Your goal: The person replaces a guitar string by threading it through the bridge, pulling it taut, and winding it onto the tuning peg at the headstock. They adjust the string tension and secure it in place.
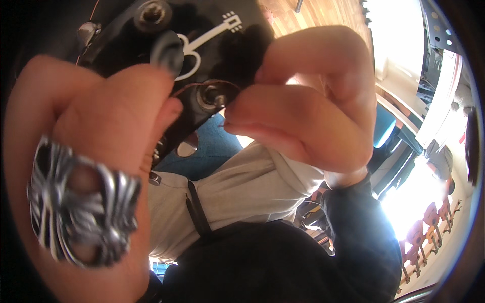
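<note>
A glossy black guitar headstock point(242, 49) with a white guitar-shaped emblem lies across the upper middle. A thin copper-coloured string point(189, 85) arcs over a metal tuning post point(213, 94) near its lower edge. My right hand point(314, 98) has thumb and fingers bent together at that post, pinching the string; a short reddish end shows below the thumb. My left hand point(98, 125), with a broad silver ring point(85, 204), is curled at the headstock's left side. A blurred dark round thing point(166, 53) shows at its thumb tip; whether it is held, I cannot tell.
Another tuning post point(152, 14) stands near the top, with a metal tuner button point(187, 146) below the headstock. Light cloth with a dark cord point(197, 208) covers my lap. Several small guitars point(416, 233) hang at the right; another person point(441, 161) is beyond.
</note>
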The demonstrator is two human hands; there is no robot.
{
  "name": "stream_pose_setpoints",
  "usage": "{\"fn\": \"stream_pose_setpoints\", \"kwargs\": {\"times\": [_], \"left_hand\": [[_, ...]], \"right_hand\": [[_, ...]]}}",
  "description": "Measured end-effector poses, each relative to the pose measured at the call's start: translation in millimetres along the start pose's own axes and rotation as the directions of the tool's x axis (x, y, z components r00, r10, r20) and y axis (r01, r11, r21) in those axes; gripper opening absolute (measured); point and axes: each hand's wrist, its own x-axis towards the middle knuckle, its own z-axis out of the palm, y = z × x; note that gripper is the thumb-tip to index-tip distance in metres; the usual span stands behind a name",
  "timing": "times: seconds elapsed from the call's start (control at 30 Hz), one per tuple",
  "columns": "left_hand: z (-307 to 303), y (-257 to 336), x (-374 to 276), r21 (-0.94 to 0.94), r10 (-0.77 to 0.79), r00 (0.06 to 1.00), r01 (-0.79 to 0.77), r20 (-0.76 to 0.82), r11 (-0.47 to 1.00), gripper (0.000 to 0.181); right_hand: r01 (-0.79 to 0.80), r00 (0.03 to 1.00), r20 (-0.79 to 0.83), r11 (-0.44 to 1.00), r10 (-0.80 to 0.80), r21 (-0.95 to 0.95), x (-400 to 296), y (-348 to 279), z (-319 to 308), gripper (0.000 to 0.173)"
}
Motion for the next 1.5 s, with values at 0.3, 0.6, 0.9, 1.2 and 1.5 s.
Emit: {"fn": "stream_pose_setpoints", "kwargs": {"times": [0.3,0.6,0.9,1.2,1.5], "left_hand": [[18,-2,4,-0.128,-0.042,0.983,0.019,-0.177,0.992,0.015],[8,-17,9,-0.049,0.119,0.991,-0.122,-0.065,0.991,0.015],[24,-8,5,-0.2,0.023,0.986,-0.057,-0.167,0.978,0.014],[17,-16,5,-0.244,0.066,0.995,-0.082,-0.072,0.966,0.017],[23,-13,3,-0.29,0.033,0.994,-0.061,-0.1,0.955,0.015]], "right_hand": [[0.097,0.995,-0.003,0.994,-0.097,-0.045,-7,13,0,0.025],[0.135,0.991,-0.017,0.99,-0.136,-0.035,-12,14,3,0.025],[0.164,0.986,-0.036,0.986,-0.165,-0.024,-15,18,7,0.024],[0.204,0.977,-0.054,0.979,-0.205,-0.014,-15,22,15,0.024],[0.208,0.975,-0.08,0.978,-0.209,-0.014,-16,22,14,0.023]]}}
